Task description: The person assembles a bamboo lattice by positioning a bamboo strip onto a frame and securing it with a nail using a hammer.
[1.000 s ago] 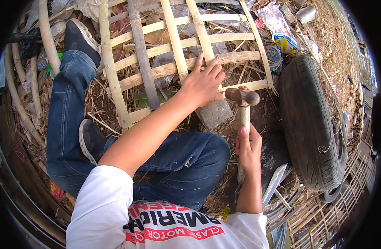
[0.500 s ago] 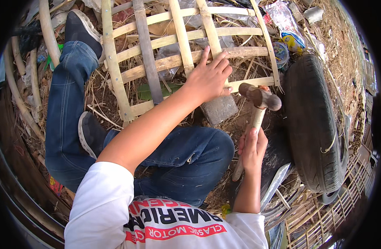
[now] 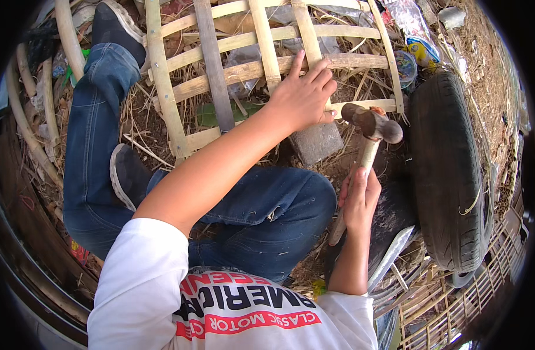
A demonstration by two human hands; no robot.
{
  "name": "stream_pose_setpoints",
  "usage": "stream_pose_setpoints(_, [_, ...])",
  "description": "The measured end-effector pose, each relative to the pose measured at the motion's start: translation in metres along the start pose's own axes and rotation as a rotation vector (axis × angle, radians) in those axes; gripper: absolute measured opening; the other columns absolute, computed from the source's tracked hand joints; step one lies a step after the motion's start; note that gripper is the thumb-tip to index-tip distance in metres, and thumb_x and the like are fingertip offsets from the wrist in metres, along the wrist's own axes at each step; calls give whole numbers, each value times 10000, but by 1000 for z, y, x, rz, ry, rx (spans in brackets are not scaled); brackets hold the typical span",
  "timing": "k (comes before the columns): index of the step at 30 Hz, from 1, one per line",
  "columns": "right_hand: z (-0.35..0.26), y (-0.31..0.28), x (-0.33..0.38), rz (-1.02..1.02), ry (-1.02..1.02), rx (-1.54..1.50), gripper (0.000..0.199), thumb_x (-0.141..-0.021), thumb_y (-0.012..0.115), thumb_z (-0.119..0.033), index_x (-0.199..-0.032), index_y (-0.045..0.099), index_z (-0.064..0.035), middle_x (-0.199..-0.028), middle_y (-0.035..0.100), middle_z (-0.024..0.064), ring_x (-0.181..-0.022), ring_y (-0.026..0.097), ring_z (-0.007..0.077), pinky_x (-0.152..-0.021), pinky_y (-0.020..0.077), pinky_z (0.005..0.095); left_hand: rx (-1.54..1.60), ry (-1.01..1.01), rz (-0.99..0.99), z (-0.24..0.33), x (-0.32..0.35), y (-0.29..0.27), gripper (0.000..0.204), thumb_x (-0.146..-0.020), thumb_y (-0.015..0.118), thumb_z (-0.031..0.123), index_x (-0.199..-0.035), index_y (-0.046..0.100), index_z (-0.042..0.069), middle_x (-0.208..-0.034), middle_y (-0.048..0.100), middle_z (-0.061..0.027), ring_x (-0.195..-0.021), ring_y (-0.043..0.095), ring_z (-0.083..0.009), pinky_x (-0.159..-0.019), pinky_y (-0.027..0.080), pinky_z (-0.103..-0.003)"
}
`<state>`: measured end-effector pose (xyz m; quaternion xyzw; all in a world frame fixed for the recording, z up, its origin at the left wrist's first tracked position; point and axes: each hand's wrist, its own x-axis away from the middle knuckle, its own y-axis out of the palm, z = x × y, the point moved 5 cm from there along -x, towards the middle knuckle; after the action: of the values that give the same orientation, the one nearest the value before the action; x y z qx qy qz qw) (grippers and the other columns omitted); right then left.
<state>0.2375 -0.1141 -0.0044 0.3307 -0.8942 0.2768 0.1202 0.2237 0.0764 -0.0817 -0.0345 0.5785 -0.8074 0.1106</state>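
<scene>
A wooden-handled hammer with a rusty, dark head stands raised just beside a pale bamboo-slat lattice, which lies flat, apparently resting on a grey block.

worn tyre, grey block, dry straw

Bright, even daylight; soft shadows pool under the right hand gripping the wooden-handled steel hammer. Focus is sharp there, while fisheye bending and black vignetting grow outward.
</scene>
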Motion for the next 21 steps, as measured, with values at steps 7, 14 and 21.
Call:
stream_pose_setpoints(7, [4,-3,0,-15,12,-32,445,-1030,438,-410,-814,512,-28,-530,443,-14,-431,419,63,-400,325,233,0,20,34,1,-1,2,644,-846,608,536,-1219,520,19,-1356,486,-137,-1426,281,-272,-1154,146,-627])
stream_pose_setpoints(14, [6,3,-2,-33,31,27,450,-1025,443,-421,-819,511,-26,-522,429,-23,-433,406,50,-398,305,230,-36,-15,47,-1,9,2,571,-826,678,388,-1241,513,31,-1370,482,-132,-1417,308,-249,-1160,170,-606])
stream_pose_setpoints(21, [4,5,-13,-47,81,87,438,-1037,412,-401,-845,509,-20,-535,423,-21,-425,406,47,-381,304,215,-69,28,73,-3,-2,2,653,-855,591,556,-1240,517,33,-1342,506,-120,-1416,306,-258,-1149,168,-621])
